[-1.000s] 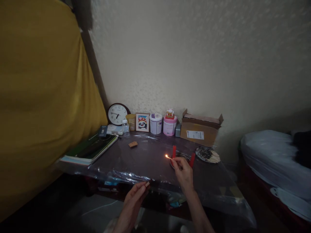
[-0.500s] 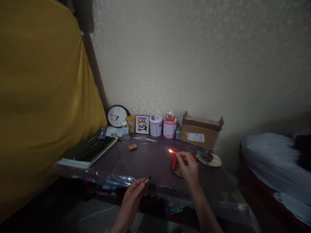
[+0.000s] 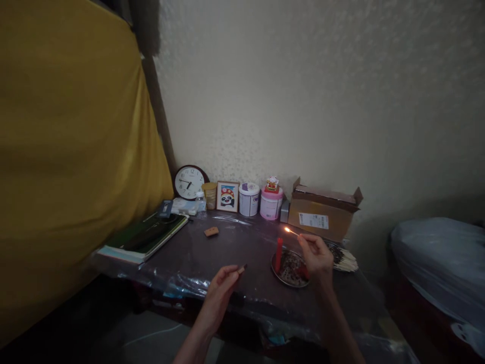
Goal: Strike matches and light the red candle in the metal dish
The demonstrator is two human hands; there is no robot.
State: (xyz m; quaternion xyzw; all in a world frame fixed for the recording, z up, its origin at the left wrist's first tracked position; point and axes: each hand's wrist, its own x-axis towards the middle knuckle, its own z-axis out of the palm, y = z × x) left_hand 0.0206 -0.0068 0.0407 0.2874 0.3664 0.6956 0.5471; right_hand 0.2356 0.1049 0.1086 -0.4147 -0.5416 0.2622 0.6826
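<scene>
Between the thumb and fingers of my right hand is a burning match, its flame at the left end. The flame is slightly above and to the right of a red candle, apart from it; no flame shows on the candle. The candle stands upright on a round metal plate covered with dark bits, and something red lies at the plate's right side, partly behind my hand. Lower and to the left, my left hand pinches a small tan piece with a dark end.
Matchsticks with dark heads lie heaped right of the plate. A cardboard box, pink tin, white tin, picture frame and clock line the wall. A tan piece and a green book lie leftward.
My right hand with the burning match has moved right and up relative to the candle, uncovering more of candle and plate. My left hand has moved slightly right and up. The view has shifted.
</scene>
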